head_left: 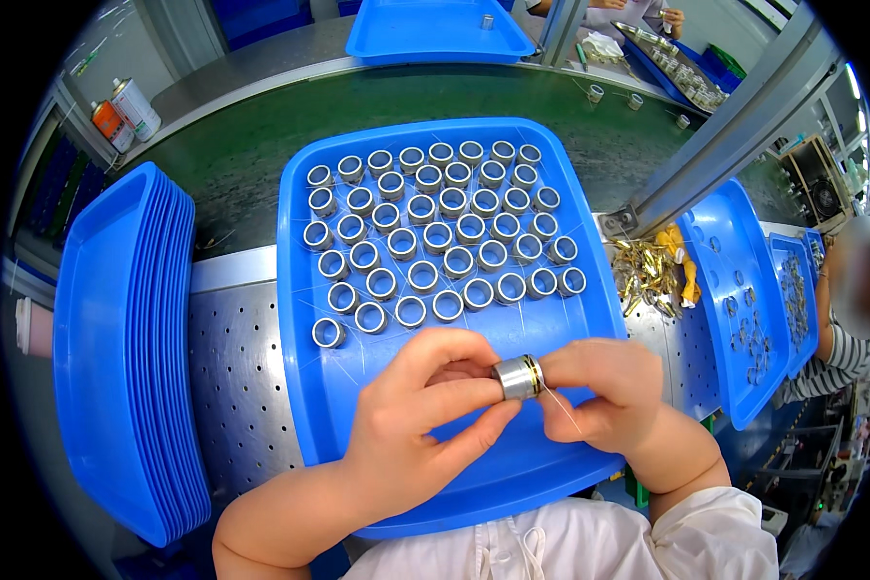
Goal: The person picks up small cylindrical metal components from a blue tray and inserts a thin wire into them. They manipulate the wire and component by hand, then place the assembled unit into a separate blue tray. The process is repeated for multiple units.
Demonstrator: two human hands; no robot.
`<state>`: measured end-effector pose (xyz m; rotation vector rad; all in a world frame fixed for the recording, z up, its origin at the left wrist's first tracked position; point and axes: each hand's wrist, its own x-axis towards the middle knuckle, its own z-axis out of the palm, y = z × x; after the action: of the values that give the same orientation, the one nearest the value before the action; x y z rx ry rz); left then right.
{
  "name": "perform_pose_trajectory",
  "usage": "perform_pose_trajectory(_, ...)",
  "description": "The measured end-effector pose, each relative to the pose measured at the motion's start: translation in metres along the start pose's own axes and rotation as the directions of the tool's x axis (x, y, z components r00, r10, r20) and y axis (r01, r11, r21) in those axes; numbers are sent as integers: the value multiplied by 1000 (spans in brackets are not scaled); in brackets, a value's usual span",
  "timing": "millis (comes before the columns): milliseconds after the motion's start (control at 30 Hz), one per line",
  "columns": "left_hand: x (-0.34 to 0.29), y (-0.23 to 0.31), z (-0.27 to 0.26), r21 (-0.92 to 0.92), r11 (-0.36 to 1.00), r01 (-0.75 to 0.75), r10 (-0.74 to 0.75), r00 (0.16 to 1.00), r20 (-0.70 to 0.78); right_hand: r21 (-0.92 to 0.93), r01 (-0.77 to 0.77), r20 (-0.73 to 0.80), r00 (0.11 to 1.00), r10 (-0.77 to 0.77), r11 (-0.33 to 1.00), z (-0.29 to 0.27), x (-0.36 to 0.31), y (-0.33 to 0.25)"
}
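Over the front of a blue tray (343, 387), both my hands meet at a short silver metal cylinder (514, 381) with a dark and golden band near its right end. My left hand (396, 411) grips its left part between thumb and fingers. At the banded end, the fingers of my right hand (604, 391) are pinched against it. A thin pale wire (563, 411) trails from that end, below my right fingers. Farther back in the tray, several similar hollow cylinders (422, 290) stand upright in rough rows, with fine wires sticking out among them.
On the left rises a stack of empty blue trays (116, 358). A green belt (232, 179) runs behind my tray. Right of it are a heap of small brass-coloured parts (645, 275), a slanting metal post (715, 130) and another blue tray (735, 387). A co-worker (826, 329) sits at far right.
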<state>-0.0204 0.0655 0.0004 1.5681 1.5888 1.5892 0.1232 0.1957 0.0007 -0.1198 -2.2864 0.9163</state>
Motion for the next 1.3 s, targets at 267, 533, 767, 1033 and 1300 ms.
perform_pose_trajectory(267,-1,2,0,255,951,-175,172,984,36,118,-123,5,992,124,985,-1,-2,1)
perform_pose_trajectory(533,1,-1,4,274,916,-294,299,954,25,96,-59,3,998,59,994,-2,-3,1)
perform_pose_trajectory(767,-2,3,3,177,976,-124,117,992,50,39,47,-3,999,-46,998,-5,1,-1)
perform_pose_trajectory(1033,0,0,0,-7,1000,3,-3,1000,-1,54,-35,3,999,35,998,-1,-1,2)
perform_pose_trajectory(1300,0,0,2,237,949,-206,203,978,36,91,-83,-4,996,84,992,-1,-1,2)
